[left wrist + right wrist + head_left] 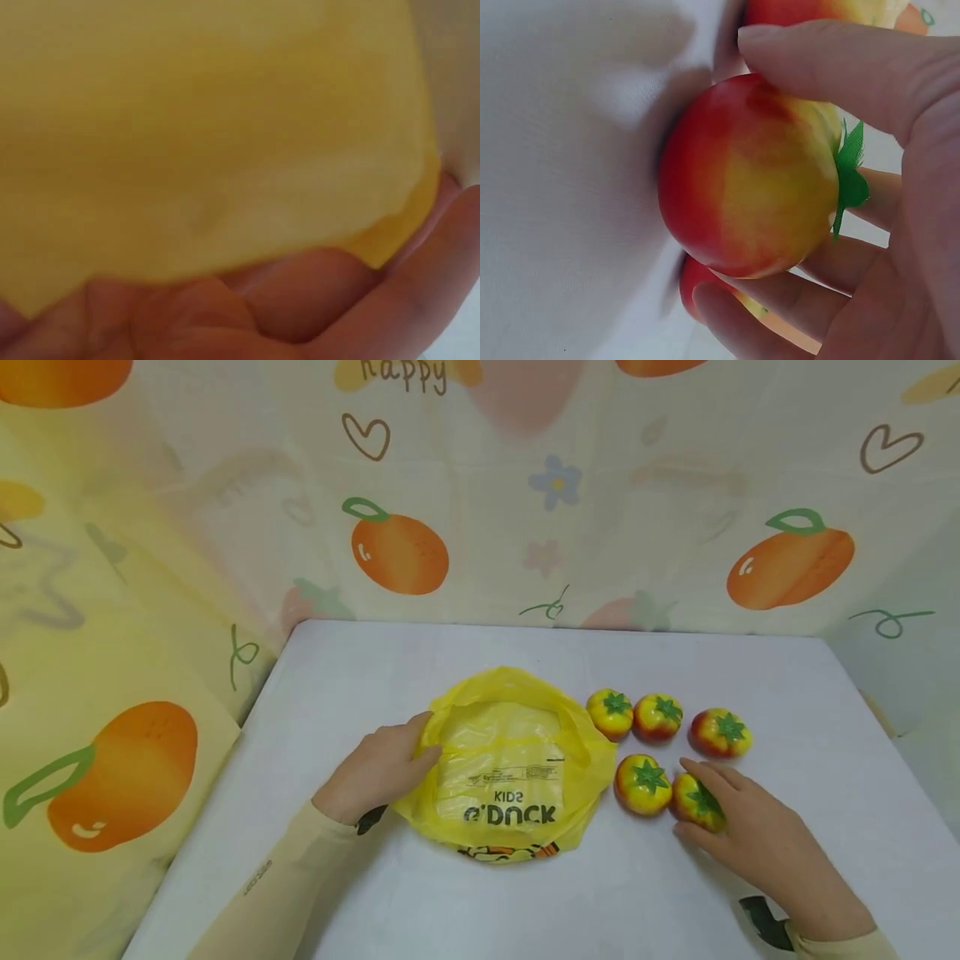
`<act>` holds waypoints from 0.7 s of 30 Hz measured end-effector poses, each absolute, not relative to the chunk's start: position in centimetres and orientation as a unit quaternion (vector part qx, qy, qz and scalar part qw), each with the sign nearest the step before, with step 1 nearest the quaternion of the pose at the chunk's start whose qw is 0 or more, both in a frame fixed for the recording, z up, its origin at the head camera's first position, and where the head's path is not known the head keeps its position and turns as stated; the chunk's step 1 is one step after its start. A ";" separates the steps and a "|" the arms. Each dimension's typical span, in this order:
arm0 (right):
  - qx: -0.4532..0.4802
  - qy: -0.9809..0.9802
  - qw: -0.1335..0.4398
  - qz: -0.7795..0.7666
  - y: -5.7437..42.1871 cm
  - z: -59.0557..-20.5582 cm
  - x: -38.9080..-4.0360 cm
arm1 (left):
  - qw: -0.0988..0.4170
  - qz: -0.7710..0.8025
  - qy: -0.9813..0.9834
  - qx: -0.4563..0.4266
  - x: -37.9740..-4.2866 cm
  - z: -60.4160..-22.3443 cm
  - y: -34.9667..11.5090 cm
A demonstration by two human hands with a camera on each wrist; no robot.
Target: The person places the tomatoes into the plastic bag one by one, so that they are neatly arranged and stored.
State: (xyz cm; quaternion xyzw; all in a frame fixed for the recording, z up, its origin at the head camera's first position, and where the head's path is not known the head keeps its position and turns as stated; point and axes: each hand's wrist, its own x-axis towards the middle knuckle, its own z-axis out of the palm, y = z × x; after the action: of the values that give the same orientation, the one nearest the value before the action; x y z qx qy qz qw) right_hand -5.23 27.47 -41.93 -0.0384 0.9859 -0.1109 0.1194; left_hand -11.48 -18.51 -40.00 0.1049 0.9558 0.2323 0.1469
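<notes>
A yellow plastic bag (595, 768) lies on the table with its mouth spread, "KIDS" lettering showing inside. On its left rim, my left hand (386, 766) grips the edge between thumb and fingers; the left wrist view is filled by the blurred yellow plastic. To the right of the bag, my right hand (765, 839) holds a red-and-yellow toy tomato (750, 180) with a green leaf top. The thumb is on one side of it and curled fingers on the other, with the tomato still at the table surface. Another tomato (642, 785) stands just left of the held one.
A back row holds a tomato (610, 714) against the bag's right rim, a second tomato (657, 718) beside it, and a third tomato (720, 733) farther right. The white table (360, 668) meets a fruit-printed cloth (495, 568) at the back and left.
</notes>
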 end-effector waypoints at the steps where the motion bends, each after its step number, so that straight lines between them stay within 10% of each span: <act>1: -0.040 0.986 0.119 -0.112 27.4 -42.0 -5.2 | 0.147 0.230 0.957 0.102 -11.5 -40.0 -18.5; 21: -0.073 0.990 0.051 -0.114 27.6 -39.0 -6.2 | 0.133 0.237 0.958 0.087 -11.3 -40.3 -18.7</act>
State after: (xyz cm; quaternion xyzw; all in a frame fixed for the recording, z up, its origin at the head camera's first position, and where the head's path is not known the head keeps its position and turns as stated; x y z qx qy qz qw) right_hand -6.16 27.56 -39.04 -0.0726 0.9895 -0.1141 0.0508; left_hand -11.33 -18.69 -40.29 0.0871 0.9584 0.2368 0.1334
